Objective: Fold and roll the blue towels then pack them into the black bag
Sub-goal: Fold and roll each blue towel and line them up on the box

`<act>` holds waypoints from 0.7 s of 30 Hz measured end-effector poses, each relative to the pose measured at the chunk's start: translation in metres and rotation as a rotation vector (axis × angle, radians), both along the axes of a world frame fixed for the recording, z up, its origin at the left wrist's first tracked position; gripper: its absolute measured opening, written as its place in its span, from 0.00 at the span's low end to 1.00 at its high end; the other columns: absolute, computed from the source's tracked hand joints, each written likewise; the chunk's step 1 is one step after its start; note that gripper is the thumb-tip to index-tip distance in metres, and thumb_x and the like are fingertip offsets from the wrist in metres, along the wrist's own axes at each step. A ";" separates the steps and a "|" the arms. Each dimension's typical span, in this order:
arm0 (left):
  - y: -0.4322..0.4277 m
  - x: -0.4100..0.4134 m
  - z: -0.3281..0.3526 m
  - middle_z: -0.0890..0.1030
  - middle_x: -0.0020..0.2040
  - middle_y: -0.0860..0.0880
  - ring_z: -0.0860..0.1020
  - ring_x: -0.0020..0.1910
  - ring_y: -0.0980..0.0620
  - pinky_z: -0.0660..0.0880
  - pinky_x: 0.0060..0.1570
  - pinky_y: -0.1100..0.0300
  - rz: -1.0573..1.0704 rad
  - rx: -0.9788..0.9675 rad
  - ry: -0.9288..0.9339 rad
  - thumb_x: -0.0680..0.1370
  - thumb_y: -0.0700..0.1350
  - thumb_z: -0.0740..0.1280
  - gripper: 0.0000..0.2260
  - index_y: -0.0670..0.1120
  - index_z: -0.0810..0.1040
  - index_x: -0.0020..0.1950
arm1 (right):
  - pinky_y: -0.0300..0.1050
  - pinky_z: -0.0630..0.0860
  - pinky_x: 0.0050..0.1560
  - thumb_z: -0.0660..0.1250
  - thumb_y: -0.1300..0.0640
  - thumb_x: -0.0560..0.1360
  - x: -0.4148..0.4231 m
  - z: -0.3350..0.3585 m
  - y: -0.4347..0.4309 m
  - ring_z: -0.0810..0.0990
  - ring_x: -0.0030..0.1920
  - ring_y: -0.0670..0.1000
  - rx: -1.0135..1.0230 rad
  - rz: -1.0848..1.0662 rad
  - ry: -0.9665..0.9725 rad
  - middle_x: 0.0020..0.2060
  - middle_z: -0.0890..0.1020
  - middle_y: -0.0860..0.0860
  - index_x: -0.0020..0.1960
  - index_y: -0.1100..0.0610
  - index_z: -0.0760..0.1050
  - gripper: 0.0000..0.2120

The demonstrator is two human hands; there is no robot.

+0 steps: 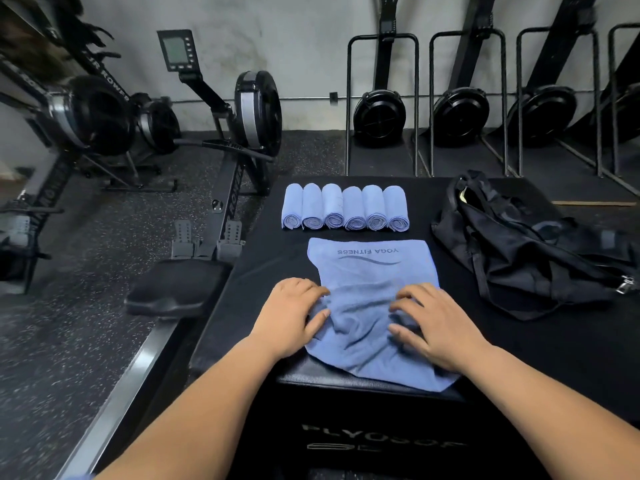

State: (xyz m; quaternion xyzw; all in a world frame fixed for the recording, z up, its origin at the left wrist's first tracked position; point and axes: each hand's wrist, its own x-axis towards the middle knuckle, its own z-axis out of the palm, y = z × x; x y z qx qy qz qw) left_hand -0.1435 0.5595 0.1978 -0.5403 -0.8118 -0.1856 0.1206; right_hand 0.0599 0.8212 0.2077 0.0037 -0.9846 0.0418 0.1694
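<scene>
A black counter (pixel 519 348) is seen from above. One blue towel (pixel 370 271) is spread out on it, in the middle. The words "YOGA FITNESS" are printed on its far end, upside down. The far end is laid flat. The near end is wrinkled and reaches the front edge of the counter.

Both grips are placed on the wrinkled part. The left edge of the towel is pinched by the left grip (pixel 294 313), between the thumb and the bent fingers. The right side of the towel is pressed down by the right grip (pixel 436 327). Its fingers are spread and nothing is held in it.

Six rolled towels (pixel 346 207) are lined up side by side behind the spread towel, near the back of the counter. Their curly ends are turned to the front. They are touching each other.

A black bag (pixel 512 251) is slumped on the right side of the counter, apart from the towels.

Rowing machines (pixel 256 112) are parked on the speckled floor (pixel 69 323) to the left and at the back wall.
</scene>
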 end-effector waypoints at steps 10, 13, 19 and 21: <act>-0.036 0.043 -0.001 0.79 0.54 0.58 0.74 0.60 0.51 0.71 0.64 0.51 -0.123 -0.134 0.096 0.80 0.68 0.63 0.20 0.54 0.83 0.53 | 0.49 0.76 0.52 0.62 0.35 0.81 0.044 -0.007 -0.023 0.78 0.53 0.50 0.040 0.054 -0.081 0.53 0.78 0.42 0.56 0.45 0.78 0.15; -0.030 0.045 0.011 0.79 0.40 0.56 0.76 0.46 0.52 0.76 0.53 0.48 0.062 0.060 -0.118 0.82 0.59 0.65 0.14 0.52 0.78 0.43 | 0.47 0.77 0.49 0.67 0.39 0.81 0.036 0.011 -0.025 0.82 0.48 0.48 -0.190 -0.074 -0.043 0.46 0.84 0.41 0.53 0.46 0.81 0.12; 0.005 0.036 0.064 0.84 0.38 0.54 0.79 0.37 0.60 0.75 0.45 0.59 0.382 0.456 -0.747 0.80 0.48 0.73 0.05 0.53 0.80 0.54 | 0.47 0.78 0.54 0.75 0.50 0.76 0.003 0.055 -0.001 0.84 0.51 0.47 -0.484 -0.374 -0.014 0.46 0.86 0.42 0.50 0.42 0.83 0.05; 0.010 0.030 0.059 0.85 0.49 0.57 0.82 0.50 0.57 0.76 0.55 0.57 0.409 0.335 -0.688 0.79 0.49 0.73 0.12 0.54 0.78 0.62 | 0.51 0.77 0.57 0.72 0.52 0.76 0.000 0.054 -0.001 0.80 0.58 0.54 -0.266 -0.444 -0.039 0.54 0.84 0.45 0.57 0.44 0.82 0.10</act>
